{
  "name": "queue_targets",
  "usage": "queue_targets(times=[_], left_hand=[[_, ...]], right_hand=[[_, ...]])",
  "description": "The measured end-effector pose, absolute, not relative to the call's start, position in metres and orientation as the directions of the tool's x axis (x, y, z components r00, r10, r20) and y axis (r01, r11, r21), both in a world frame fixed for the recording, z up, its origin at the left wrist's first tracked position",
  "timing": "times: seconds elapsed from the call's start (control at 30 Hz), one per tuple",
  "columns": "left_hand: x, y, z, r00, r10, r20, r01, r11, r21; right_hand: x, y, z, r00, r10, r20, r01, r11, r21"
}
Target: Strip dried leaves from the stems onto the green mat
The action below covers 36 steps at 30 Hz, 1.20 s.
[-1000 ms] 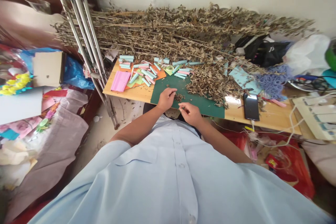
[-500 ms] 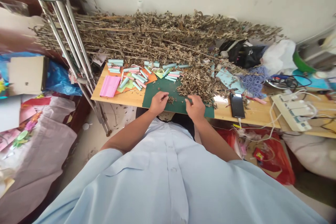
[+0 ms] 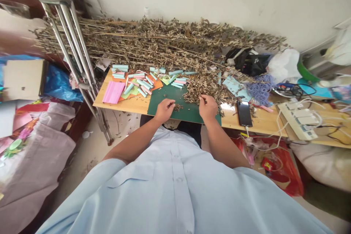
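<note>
Head view, as an onlooker in the room would follow it:

1. The person's left hand (image 3: 164, 110) sits on the near part of a dark green cutting mat (image 3: 189, 109), its fingers bunched just beside a small pile of brown crumbs of dried leaf (image 3: 178, 107).
2. The right hand (image 3: 208, 107) has moved across since a moment ago and now rests at the near edge of a heap of crumpled dried leaves (image 3: 203, 87), which lies on the far right of the mat.
3. Both hands look curled with the fingertips pinched, but neither clearly shows anything held, so I cannot tell whether either one is grasping a leaf.
4. The mat lies on a pale wooden table (image 3: 260, 124), with long dried leafy branches (image 3: 153, 40) stacked along the far wall.
5. To the left of the mat lie pale blue paper rolls (image 3: 144, 84) and a folded pink paper sheet (image 3: 113, 92).
6. To the right lie a black smartphone (image 3: 244, 113) and a tangle of purple yarn (image 3: 260, 89), and farther right a white power strip (image 3: 297, 126).
7. Steel crutches (image 3: 74, 58) lean against the far left corner of the table.
</note>
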<state>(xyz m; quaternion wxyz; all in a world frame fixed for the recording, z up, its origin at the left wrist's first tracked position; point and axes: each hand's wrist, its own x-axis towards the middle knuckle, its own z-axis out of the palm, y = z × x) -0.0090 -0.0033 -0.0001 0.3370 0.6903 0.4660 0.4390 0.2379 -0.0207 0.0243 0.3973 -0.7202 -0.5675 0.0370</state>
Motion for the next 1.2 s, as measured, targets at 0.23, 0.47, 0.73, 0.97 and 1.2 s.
queue_targets(times=[0.23, 0.47, 0.73, 0.97, 1.2], left_hand=[[-0.008, -0.003, 0.003, 0.152, 0.950, 0.274, 0.273, -0.307, 0.912], [-0.009, 0.000, 0.008, 0.226, 0.967, 0.118, 0.000, -0.121, 0.993], [-0.014, 0.004, 0.003, 0.303, 0.953, -0.015, -0.187, 0.075, 0.979], [-0.015, 0.002, 0.002, 0.278, 0.958, -0.071, -0.162, 0.119, 0.980], [-0.014, 0.004, 0.014, 0.265, 0.957, -0.116, -0.302, 0.197, 0.933]], right_hand=[[0.224, -0.010, 0.028, 0.501, 0.848, 0.172, 0.402, -0.052, -0.914], [0.172, -0.011, 0.027, 0.325, 0.946, -0.001, 0.158, -0.055, -0.986], [0.149, -0.017, 0.036, 0.058, 0.995, 0.076, 0.352, 0.051, -0.935], [0.155, -0.012, 0.029, 0.011, 0.992, 0.125, 0.512, 0.102, -0.853], [0.151, -0.014, 0.032, -0.041, 0.987, 0.155, 0.477, 0.156, -0.865]])
